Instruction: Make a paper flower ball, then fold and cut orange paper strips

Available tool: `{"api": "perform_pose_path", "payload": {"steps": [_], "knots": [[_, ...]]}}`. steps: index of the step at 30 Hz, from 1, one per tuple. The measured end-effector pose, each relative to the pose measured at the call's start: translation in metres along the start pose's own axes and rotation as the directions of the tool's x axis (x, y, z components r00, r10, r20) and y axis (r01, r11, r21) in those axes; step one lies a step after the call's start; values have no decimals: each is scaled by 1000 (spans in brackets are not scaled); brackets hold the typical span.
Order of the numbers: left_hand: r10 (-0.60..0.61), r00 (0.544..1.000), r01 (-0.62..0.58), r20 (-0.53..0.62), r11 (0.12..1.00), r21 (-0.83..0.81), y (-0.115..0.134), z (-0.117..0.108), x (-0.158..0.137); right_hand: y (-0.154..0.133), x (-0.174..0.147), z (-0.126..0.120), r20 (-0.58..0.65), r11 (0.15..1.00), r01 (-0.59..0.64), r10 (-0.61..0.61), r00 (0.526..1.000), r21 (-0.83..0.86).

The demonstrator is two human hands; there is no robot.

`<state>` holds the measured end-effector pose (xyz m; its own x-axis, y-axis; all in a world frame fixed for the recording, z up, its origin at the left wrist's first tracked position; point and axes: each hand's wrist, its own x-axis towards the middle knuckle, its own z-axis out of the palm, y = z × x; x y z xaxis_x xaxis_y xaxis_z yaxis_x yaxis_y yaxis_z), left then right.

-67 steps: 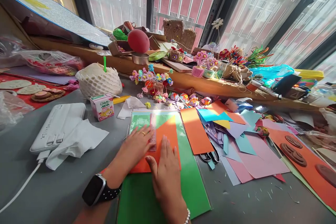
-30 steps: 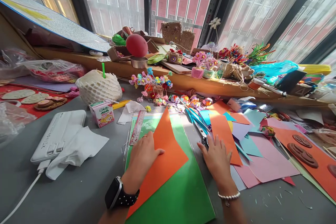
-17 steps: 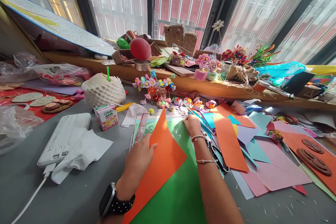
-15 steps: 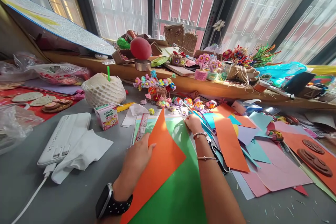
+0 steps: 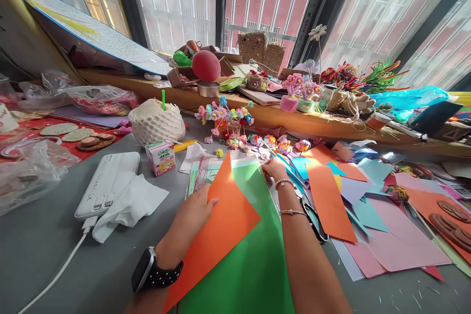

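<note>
My left hand (image 5: 196, 213), with a watch on its wrist, grips the left edge of an orange paper sheet (image 5: 228, 225), thumb on top. The sheet tilts over a green paper sheet (image 5: 250, 265), one corner pointing away from me. At the far right corner of the green sheet, the curled fingers of my right hand (image 5: 275, 170) pinch the edge of the paper pack, where clear plastic shows. A patterned ruler (image 5: 201, 172) lies at the pack's far left. Black-handled scissors (image 5: 312, 218) lie beside my right forearm, partly hidden.
Coloured paper pieces (image 5: 397, 240) spread to the right. On the left lie a white power bank (image 5: 108, 181), a tissue (image 5: 132, 206) and a small drink carton (image 5: 161, 159). A wrapped coconut (image 5: 156, 122) and flower crafts (image 5: 226, 120) stand further back, before a cluttered wooden ledge (image 5: 265, 113).
The view has shifted slightly, so the surroundings appear further right. Both hands keep about the same hold on the paper, and the orange sheet has barely moved.
</note>
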<state>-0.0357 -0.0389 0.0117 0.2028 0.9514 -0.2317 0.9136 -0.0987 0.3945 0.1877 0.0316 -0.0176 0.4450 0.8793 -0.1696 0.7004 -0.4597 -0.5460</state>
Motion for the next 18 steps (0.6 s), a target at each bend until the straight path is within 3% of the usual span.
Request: {"api": "perform_pose_path", "payload": {"steps": [9, 18], "knots": [[8, 999, -7, -31, 999, 36, -2, 7, 2, -3, 2, -3, -48, 976, 2, -13, 999, -220], [32, 999, -32, 5, 998, 53, 2, 3, 3, 19, -15, -17, -143, 952, -22, -23, 989, -304]]}}
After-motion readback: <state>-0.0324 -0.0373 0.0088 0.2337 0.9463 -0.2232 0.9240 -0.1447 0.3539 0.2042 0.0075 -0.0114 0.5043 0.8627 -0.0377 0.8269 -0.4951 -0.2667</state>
